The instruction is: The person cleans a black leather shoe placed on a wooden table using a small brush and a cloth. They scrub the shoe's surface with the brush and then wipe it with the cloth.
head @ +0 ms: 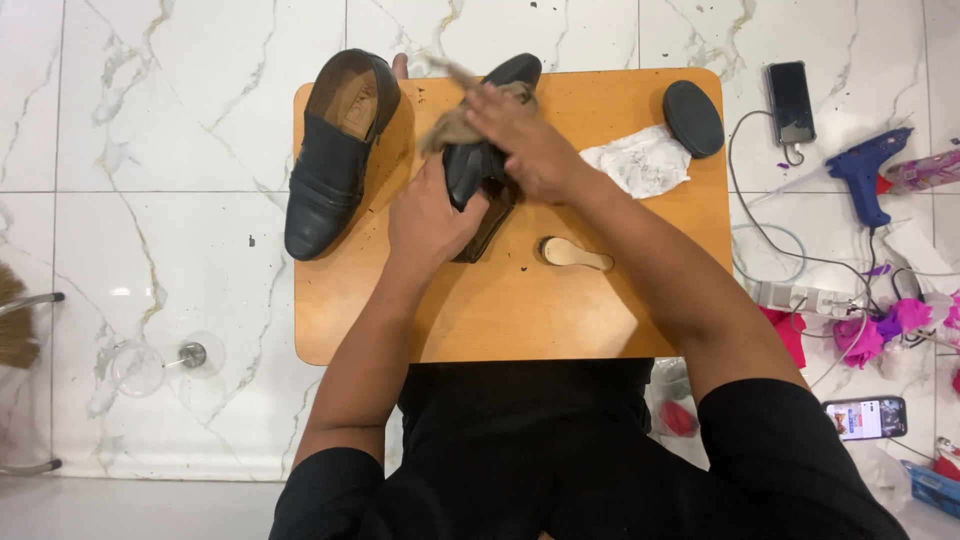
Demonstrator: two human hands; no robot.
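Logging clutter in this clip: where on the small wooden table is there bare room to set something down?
Free: the table's near strip below the wooden brush, and its left corner under the black loafer. Crowded: the far edge, with both hands, second shoe, crumpled tissue and oval brush.

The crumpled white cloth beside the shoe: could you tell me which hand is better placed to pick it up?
Probably the right hand: it is rubbing the held black shoe with a brownish rag, close to the crumpled white cloth. The left hand grips the shoe, farther away.

Both forearms reach forward, left hand point(432, 222) cupped palm-down, right hand point(527, 143) apparently curled, somewhat blurred.
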